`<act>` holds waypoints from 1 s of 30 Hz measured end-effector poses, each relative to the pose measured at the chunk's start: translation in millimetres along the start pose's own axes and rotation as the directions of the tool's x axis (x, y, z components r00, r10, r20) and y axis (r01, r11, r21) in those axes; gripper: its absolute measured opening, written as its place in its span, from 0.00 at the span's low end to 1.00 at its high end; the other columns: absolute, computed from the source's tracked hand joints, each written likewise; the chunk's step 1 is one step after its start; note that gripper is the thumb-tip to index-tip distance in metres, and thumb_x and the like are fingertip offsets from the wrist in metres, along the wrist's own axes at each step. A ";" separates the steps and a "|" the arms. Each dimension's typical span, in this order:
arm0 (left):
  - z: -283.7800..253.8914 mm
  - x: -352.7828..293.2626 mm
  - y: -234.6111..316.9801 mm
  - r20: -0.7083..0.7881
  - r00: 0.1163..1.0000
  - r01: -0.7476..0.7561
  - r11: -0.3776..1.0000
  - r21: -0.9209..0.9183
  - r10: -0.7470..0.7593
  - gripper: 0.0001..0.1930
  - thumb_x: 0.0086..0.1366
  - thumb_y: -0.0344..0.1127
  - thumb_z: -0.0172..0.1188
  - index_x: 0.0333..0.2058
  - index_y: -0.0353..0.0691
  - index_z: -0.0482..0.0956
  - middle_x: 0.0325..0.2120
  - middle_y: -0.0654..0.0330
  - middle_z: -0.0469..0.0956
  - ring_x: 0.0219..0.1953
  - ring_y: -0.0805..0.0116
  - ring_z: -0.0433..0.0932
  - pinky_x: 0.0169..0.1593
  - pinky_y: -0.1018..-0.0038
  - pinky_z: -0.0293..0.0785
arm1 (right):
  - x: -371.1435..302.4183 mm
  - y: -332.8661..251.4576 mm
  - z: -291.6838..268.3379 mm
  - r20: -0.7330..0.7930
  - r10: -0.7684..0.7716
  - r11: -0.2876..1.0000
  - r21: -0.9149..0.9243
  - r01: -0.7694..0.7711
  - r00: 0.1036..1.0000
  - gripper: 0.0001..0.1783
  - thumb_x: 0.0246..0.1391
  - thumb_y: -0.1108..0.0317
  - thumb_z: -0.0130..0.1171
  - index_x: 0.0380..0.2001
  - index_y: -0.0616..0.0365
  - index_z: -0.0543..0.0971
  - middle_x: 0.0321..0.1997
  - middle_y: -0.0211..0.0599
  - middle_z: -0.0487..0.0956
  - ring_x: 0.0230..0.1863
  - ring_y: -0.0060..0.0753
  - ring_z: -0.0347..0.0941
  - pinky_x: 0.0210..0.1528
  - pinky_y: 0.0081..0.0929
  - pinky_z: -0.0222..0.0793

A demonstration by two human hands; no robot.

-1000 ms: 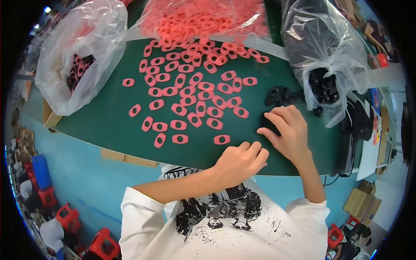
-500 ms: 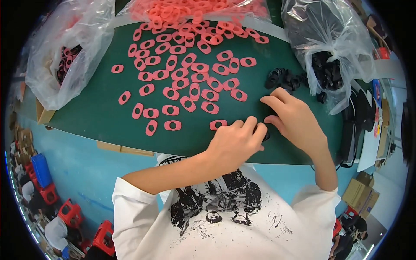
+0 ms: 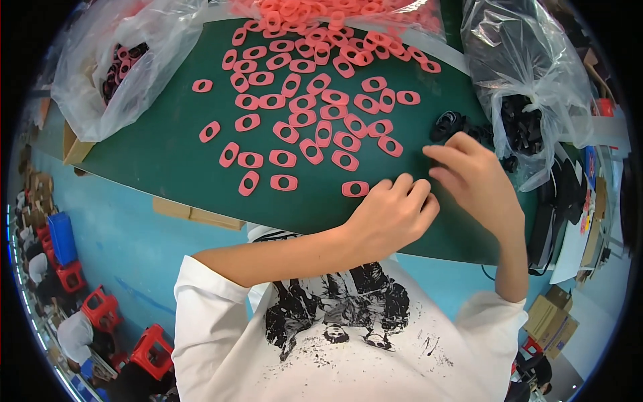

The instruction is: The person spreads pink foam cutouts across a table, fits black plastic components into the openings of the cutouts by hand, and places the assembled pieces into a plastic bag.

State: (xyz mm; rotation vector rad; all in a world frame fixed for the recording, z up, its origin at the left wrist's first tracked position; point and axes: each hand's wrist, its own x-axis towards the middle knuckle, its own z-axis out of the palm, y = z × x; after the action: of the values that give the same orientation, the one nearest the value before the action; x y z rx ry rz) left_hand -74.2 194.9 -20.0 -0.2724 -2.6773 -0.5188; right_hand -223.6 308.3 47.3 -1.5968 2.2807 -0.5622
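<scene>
My left hand is at the table's near edge with its fingers curled down and closed. Whatever is under those fingers is hidden from view. A pink oval-holed ring piece lies flat just beside its knuckles. To the right, my right hand is held over the table with thumb and forefinger apart and nothing visible between them. Small black parts lie in a loose pile just beyond its fingers. Many more flat pink pieces are spread singly over the green table.
At the far edge, a clear bag spills a heap of pink pieces. A plastic bag with pink-and-black pieces stands at left. Another clear bag, holding black parts, is at right. Red stools and seated people are beyond, lower left.
The whole view has shifted slightly, so the table's contents sit higher and further right. The black part that peeked out by my left fingertips no longer shows. My right hand's fingers stay apart.
</scene>
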 end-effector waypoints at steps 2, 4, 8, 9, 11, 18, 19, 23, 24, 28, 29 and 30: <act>1.8 1.6 -2.8 -0.011 1.000 -0.024 1.000 0.002 0.025 0.13 0.42 0.28 0.61 0.31 0.36 0.77 0.28 0.59 0.68 0.30 0.64 0.71 0.29 0.71 0.69 | 5.0 -1.4 7.5 -0.111 -0.001 0.994 0.104 0.013 0.994 0.12 0.46 0.78 0.66 0.37 0.62 0.79 0.36 0.40 0.77 0.30 0.37 0.78 0.32 0.29 0.75; 9.3 2.4 -2.5 -0.215 0.976 -0.038 0.998 -0.045 0.028 0.13 0.43 0.29 0.63 0.31 0.36 0.78 0.32 0.57 0.72 0.38 0.58 0.72 0.37 0.64 0.70 | 11.8 0.0 17.5 -0.279 -0.023 0.964 0.249 0.095 0.960 0.13 0.42 0.83 0.68 0.33 0.65 0.78 0.38 0.41 0.81 0.30 0.26 0.79 0.29 0.20 0.76; -2.3 -0.1 0.9 -0.320 0.947 -0.029 0.990 -0.139 -0.018 0.15 0.43 0.31 0.67 0.33 0.36 0.78 0.36 0.56 0.75 0.40 0.54 0.74 0.40 0.60 0.71 | 25.5 -4.0 34.5 -0.351 -0.021 0.934 0.327 0.143 0.936 0.11 0.42 0.80 0.70 0.31 0.64 0.79 0.37 0.40 0.82 0.29 0.24 0.78 0.27 0.19 0.74; -15.0 -4.8 0.7 -0.323 0.945 -0.001 0.982 -0.189 -0.061 0.16 0.42 0.32 0.69 0.33 0.36 0.79 0.36 0.56 0.76 0.39 0.54 0.74 0.41 0.61 0.72 | 26.7 -3.2 36.8 -0.348 -0.016 0.934 0.331 0.139 0.937 0.11 0.42 0.80 0.70 0.31 0.64 0.79 0.37 0.40 0.82 0.29 0.24 0.78 0.27 0.19 0.74; -42.7 -20.6 -7.3 -0.323 0.934 0.069 0.963 -0.261 -0.154 0.19 0.41 0.28 0.72 0.36 0.35 0.79 0.36 0.55 0.78 0.36 0.54 0.75 0.40 0.64 0.72 | 28.8 -3.6 41.1 -0.296 -0.018 0.953 0.285 0.106 0.955 0.11 0.42 0.79 0.71 0.30 0.63 0.79 0.37 0.39 0.82 0.28 0.24 0.78 0.27 0.18 0.73; -54.6 -55.8 -34.9 -0.179 0.937 0.279 0.950 -0.140 -0.301 0.20 0.43 0.25 0.71 0.38 0.34 0.78 0.34 0.59 0.75 0.34 0.60 0.73 0.33 0.69 0.71 | 29.5 -9.0 52.8 -0.334 -0.065 0.974 0.184 0.133 0.940 0.10 0.43 0.79 0.71 0.27 0.64 0.77 0.36 0.37 0.80 0.25 0.23 0.74 0.23 0.19 0.67; -54.5 -55.5 -34.5 -0.140 0.942 0.286 0.947 -0.148 -0.306 0.20 0.44 0.25 0.72 0.39 0.35 0.79 0.34 0.60 0.75 0.33 0.61 0.73 0.31 0.69 0.70 | 30.4 -11.0 49.9 -0.283 0.011 0.968 0.243 0.060 0.959 0.11 0.42 0.79 0.71 0.27 0.64 0.77 0.36 0.37 0.80 0.25 0.24 0.74 0.23 0.20 0.67; -53.2 -54.2 -31.1 -0.105 0.937 0.322 0.941 -0.105 -0.333 0.19 0.46 0.26 0.71 0.39 0.34 0.79 0.33 0.61 0.74 0.32 0.62 0.72 0.30 0.70 0.70 | 36.5 -12.0 41.2 -0.152 0.062 0.966 0.256 -0.022 0.986 0.11 0.43 0.79 0.70 0.28 0.63 0.77 0.33 0.36 0.78 0.25 0.26 0.74 0.26 0.23 0.68; -53.4 -52.4 -30.2 -0.107 0.937 0.323 0.940 -0.107 -0.334 0.19 0.46 0.26 0.71 0.39 0.34 0.79 0.33 0.61 0.74 0.32 0.62 0.72 0.30 0.70 0.70 | 36.7 -13.8 39.9 -0.151 0.062 0.967 0.254 -0.022 0.987 0.11 0.43 0.79 0.70 0.28 0.63 0.77 0.33 0.36 0.78 0.25 0.26 0.74 0.26 0.23 0.68; -53.6 -45.4 -29.5 -0.081 0.940 0.323 0.942 -0.094 -0.331 0.17 0.48 0.27 0.70 0.39 0.34 0.78 0.33 0.61 0.74 0.32 0.63 0.72 0.30 0.70 0.71 | 38.5 -28.9 42.2 -0.192 0.011 1.000 0.018 -0.008 0.981 0.13 0.43 0.77 0.69 0.34 0.62 0.78 0.32 0.38 0.77 0.30 0.37 0.75 0.32 0.31 0.71; -53.7 -43.8 -28.8 -0.064 0.941 0.325 0.941 -0.090 -0.332 0.17 0.49 0.28 0.69 0.39 0.34 0.78 0.33 0.61 0.73 0.32 0.63 0.73 0.30 0.70 0.72 | 38.2 -30.9 42.1 -0.223 0.032 0.999 0.045 -0.022 0.974 0.15 0.43 0.76 0.69 0.36 0.61 0.78 0.32 0.39 0.77 0.32 0.40 0.75 0.34 0.34 0.71; -53.9 -42.9 -27.6 -0.064 0.941 0.326 0.941 -0.090 -0.332 0.17 0.49 0.28 0.69 0.39 0.34 0.78 0.33 0.61 0.73 0.32 0.63 0.73 0.30 0.70 0.72 | 37.7 -28.6 42.4 -0.223 0.032 0.999 0.046 -0.023 0.974 0.15 0.43 0.76 0.69 0.36 0.61 0.78 0.32 0.39 0.77 0.32 0.40 0.75 0.34 0.34 0.71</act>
State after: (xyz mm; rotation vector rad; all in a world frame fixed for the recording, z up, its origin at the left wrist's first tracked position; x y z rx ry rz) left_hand -24.1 143.7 -0.8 0.1771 -2.6398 -0.7192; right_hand -193.4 258.0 22.9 -1.5480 2.4278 -0.8165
